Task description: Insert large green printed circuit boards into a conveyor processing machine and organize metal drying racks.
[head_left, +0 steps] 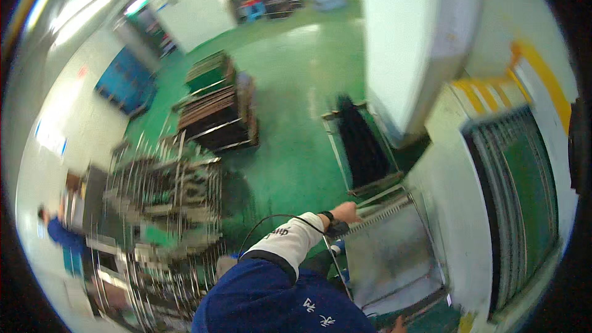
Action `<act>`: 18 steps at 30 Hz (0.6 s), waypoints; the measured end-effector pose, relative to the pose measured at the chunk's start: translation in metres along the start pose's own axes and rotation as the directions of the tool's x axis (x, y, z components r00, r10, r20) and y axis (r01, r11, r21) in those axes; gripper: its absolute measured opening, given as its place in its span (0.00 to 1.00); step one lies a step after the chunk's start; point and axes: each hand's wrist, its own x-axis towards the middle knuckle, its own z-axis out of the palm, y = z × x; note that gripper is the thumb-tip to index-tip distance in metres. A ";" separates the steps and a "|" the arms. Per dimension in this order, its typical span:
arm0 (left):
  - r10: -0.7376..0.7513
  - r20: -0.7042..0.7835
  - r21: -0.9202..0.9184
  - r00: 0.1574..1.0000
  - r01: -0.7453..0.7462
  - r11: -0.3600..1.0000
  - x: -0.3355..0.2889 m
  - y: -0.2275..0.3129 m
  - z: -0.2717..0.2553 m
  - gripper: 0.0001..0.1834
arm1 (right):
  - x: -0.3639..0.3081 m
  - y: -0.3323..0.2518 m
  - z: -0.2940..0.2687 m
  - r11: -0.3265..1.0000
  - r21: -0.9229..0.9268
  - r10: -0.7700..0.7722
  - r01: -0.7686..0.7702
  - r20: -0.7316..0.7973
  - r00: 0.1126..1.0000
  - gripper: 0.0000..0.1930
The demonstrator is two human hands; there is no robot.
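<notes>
My left hand (346,212), with a dark watch at its wrist, is at the far corner of a metal-framed rack cart (394,250). Its fingers look closed around the top rail there, though blur softens them. The cart has a comb-like slotted edge and a flat grey top. At the bottom of the view, my right hand (398,325) shows only in part, close to the cart's near edge; its grip is mostly cut off. A thin black cable loops over my left sleeve.
Beyond the cart stands another frame holding dark sheets (361,148), beside a white pillar (401,43). Slotted panels (518,197) line the right. Several metal racks (166,203) and stacked trays (216,108) occupy the left, near a blue bin (126,80). A person (61,231) is at far left.
</notes>
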 end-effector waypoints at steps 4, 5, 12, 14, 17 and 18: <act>-0.047 -0.107 -0.172 0.993 0.028 0.985 -0.045 -0.016 0.016 0.26 | 0.014 -0.055 0.021 0.991 0.039 -0.130 0.127 0.122 0.984 0.33; -0.086 -0.147 -0.241 0.985 0.049 0.969 -0.059 -0.011 0.018 0.27 | 0.016 -0.067 0.025 0.987 0.022 -0.159 0.158 0.151 0.976 0.33; -0.219 -0.297 -0.347 0.929 0.109 0.932 -0.123 0.005 -0.005 0.21 | 0.010 -0.140 0.071 0.945 -0.076 -0.285 0.319 0.294 0.912 0.31; -0.214 -0.329 -0.355 0.920 0.090 0.931 -0.138 -0.010 -0.016 0.20 | 0.002 -0.151 0.088 0.934 -0.093 -0.298 0.344 0.322 0.898 0.31; -0.233 -0.384 -0.410 0.893 0.061 0.910 -0.159 -0.050 -0.023 0.19 | -0.013 -0.165 0.119 0.921 -0.122 -0.304 0.371 0.370 0.878 0.31; -0.248 -0.398 -0.422 0.883 0.064 0.905 -0.168 -0.064 -0.027 0.19 | -0.019 -0.169 0.130 0.917 -0.132 -0.302 0.375 0.384 0.873 0.30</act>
